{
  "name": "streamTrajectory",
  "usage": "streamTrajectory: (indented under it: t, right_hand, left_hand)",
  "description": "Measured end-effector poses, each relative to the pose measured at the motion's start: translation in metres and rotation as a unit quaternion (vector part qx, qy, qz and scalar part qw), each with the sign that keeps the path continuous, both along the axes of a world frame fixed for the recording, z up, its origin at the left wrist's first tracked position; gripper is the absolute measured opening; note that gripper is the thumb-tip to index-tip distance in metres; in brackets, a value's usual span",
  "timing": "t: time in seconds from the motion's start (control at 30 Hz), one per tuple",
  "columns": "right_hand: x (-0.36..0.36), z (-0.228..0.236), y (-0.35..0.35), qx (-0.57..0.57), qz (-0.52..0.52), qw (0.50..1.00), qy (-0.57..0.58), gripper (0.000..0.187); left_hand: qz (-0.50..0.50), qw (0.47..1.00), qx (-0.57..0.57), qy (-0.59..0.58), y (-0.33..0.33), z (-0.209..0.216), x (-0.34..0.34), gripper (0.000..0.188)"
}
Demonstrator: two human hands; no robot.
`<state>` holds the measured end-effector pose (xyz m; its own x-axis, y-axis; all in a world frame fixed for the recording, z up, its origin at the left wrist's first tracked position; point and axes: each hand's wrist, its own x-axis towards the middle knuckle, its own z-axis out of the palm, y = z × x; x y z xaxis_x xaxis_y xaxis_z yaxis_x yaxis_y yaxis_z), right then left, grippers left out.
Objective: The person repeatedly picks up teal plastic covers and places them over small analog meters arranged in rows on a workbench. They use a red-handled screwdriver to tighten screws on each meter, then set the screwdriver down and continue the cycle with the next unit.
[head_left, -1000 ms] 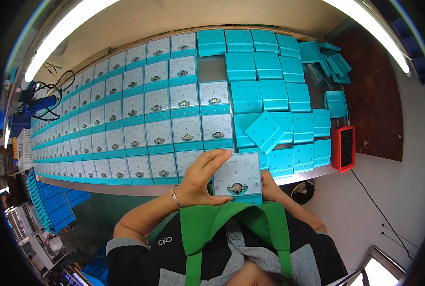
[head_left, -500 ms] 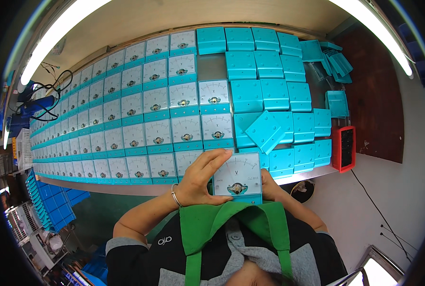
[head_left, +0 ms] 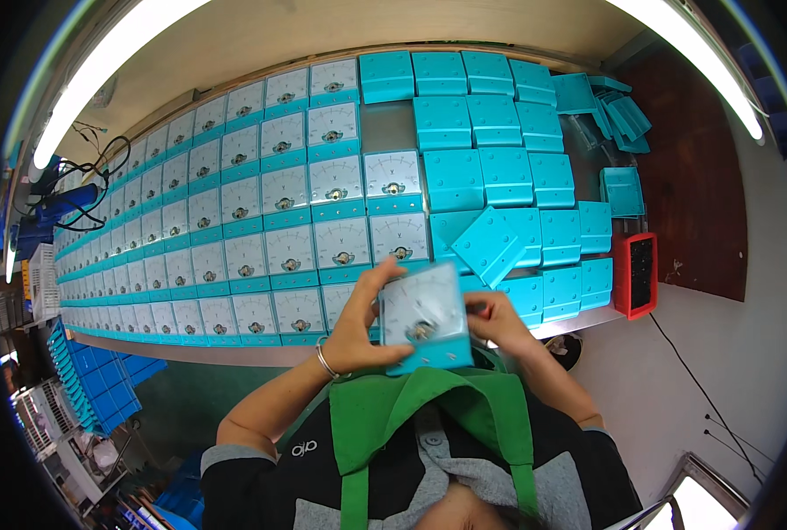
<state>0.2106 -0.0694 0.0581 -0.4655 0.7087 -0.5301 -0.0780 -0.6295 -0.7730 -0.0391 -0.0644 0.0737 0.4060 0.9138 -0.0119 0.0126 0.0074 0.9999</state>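
Observation:
My left hand [head_left: 362, 322] grips the left side of a panel voltmeter [head_left: 424, 309], a teal case with a white dial face, held tilted and a little blurred above the table's near edge. Beside the meter's right edge is my right hand [head_left: 502, 322], its fingers curled together. Something small, dark and reddish shows at those fingertips, too little of it to name. Rows of similar meters [head_left: 340, 181] lie face up to the left. Teal covers [head_left: 453, 178] are set out in rows on the right, and one loose cover [head_left: 484, 246] lies askew on others.
A red bin [head_left: 636, 276] of small dark parts stands at the table's right end. More teal covers [head_left: 627, 119] are heaped at the far right. Black cable [head_left: 84, 190] coils at the far left, and blue crates [head_left: 102, 380] stand below the table's left side.
The voltmeter has tilted and shifted slightly left in my left hand. My right hand has come out from behind its right edge, fingers now curled beside it.

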Motion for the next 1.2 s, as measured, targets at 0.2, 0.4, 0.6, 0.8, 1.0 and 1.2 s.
streamTrajectory:
  t: [0.2,0.4,0.6,0.8,1.0,1.2]
  right_hand:
    - [0.028,-0.043,0.031,0.413,0.074,0.652,-0.631,0.074]
    - [0.025,-0.055,0.029,0.330,-0.002,0.834,-0.442,0.093]
    - [-0.012,-0.001,0.008,0.018,-0.055,0.998,0.001,0.095]
    - [-0.021,-0.008,0.001,0.033,-0.055,0.997,0.047,0.095]
    - [-0.032,-0.014,-0.001,0.033,-0.060,0.992,0.102,0.099]
    - [-0.052,-0.031,0.014,0.337,-0.002,0.933,-0.127,0.104]
  left_hand:
    - [-0.148,0.895,-0.379,-0.185,-0.023,-0.039,-0.017,0.110]
    - [-0.055,0.833,-0.408,-0.369,0.009,-0.005,-0.010,0.104]
    - [0.079,0.937,-0.270,-0.207,0.032,-0.014,0.020,0.109]
    - [0.056,0.943,-0.279,-0.172,0.036,-0.011,0.021,0.107]
    - [0.038,0.969,-0.213,-0.118,0.034,-0.013,0.025,0.106]
    - [0.028,0.995,-0.088,-0.031,0.036,-0.051,0.017,0.119]
